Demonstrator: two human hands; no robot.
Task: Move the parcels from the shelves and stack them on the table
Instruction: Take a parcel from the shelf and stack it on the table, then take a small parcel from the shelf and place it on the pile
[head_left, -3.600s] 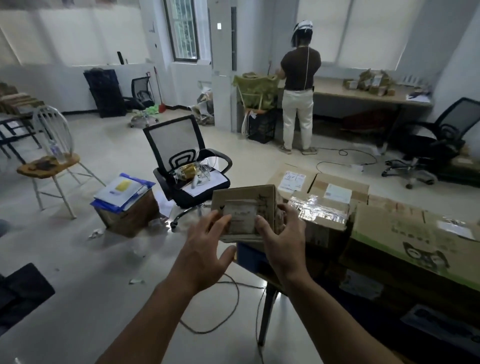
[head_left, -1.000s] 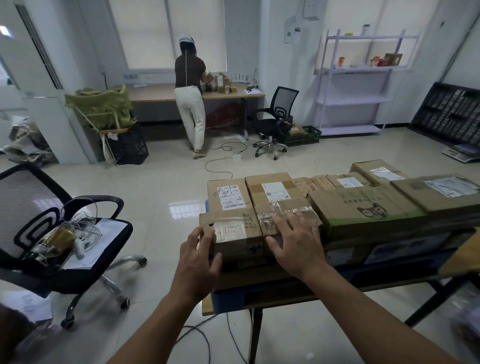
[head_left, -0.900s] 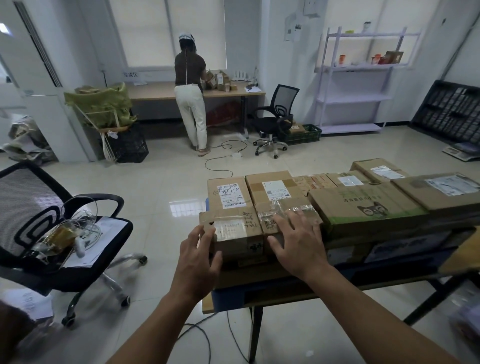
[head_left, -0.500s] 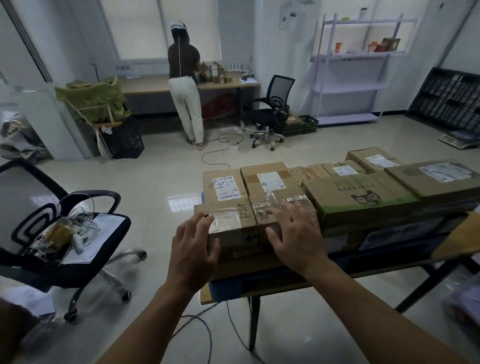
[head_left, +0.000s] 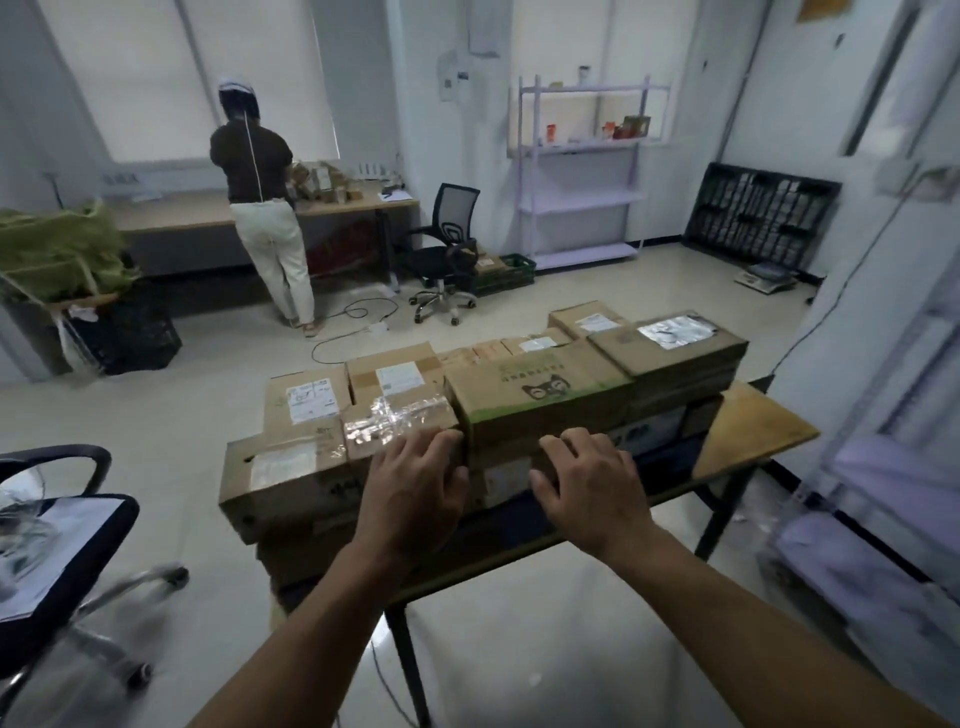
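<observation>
Several brown cardboard parcels lie stacked on a wooden table (head_left: 754, 422). A small parcel with a clear-taped label (head_left: 283, 475) sits at the stack's left end, free of both hands. My left hand (head_left: 415, 491) rests with its fingertips on the near edge of a parcel wrapped in shiny tape (head_left: 397, 418). My right hand (head_left: 587, 483) presses bent fingers against the front of a long box with a green stripe and cat logo (head_left: 540, 395). Neither hand grips anything. A lilac shelf (head_left: 582, 171) stands at the back wall with a few small items on top.
A black office chair (head_left: 57, 551) with papers stands at my left. A person (head_left: 260, 208) works at a far desk with more parcels. Another chair (head_left: 447, 249), a black crate and cables are on the floor beyond. A pale rack (head_left: 893, 457) is close on the right.
Both hands have left the small left-end parcel and slid right along the stack's near side. The view has turned to the right with them.
</observation>
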